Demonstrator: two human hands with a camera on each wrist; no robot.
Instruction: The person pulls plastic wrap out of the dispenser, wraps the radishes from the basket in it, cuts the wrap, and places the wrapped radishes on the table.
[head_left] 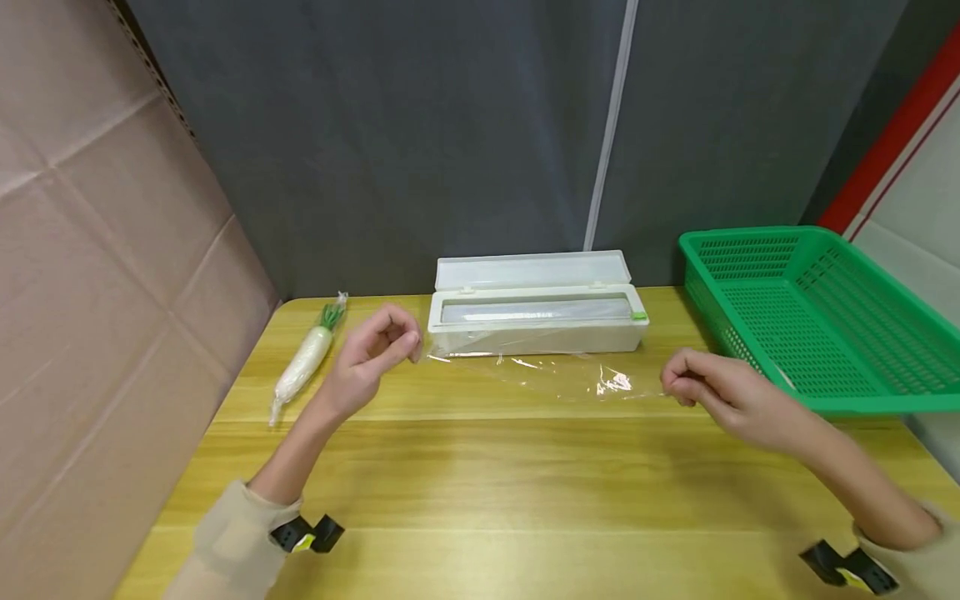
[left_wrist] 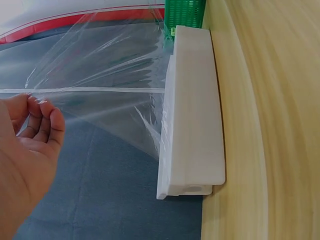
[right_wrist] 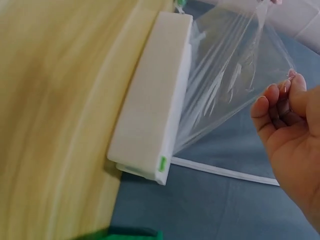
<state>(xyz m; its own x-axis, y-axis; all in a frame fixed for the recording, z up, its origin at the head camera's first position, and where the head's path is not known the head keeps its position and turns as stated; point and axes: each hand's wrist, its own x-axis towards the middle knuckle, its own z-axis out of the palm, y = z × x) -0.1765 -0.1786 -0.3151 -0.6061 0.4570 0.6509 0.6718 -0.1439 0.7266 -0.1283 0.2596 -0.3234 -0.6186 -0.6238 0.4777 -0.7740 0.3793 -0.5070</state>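
A clear sheet of plastic wrap [head_left: 570, 377] stretches out of a white wrap dispenser [head_left: 536, 340], whose lid [head_left: 532, 271] is raised. My left hand [head_left: 375, 358] pinches one corner of the sheet between thumb and fingertips, in front of the dispenser's left end. At the opposite corner, my right hand [head_left: 723, 396] pinches the film the same way. Both wrist views show the plastic wrap [left_wrist: 117, 60] pulled taut in creases from the dispenser's slot to the fingertips. The roll inside shows through the dispenser's top window.
A white radish [head_left: 303, 362] with green tops, wrapped in clear film, lies at the table's left. The green plastic basket [head_left: 795, 408] stands at the right, beside the right forearm. A dark grey panel [head_left: 375, 150] rises behind the wooden table [head_left: 487, 500].
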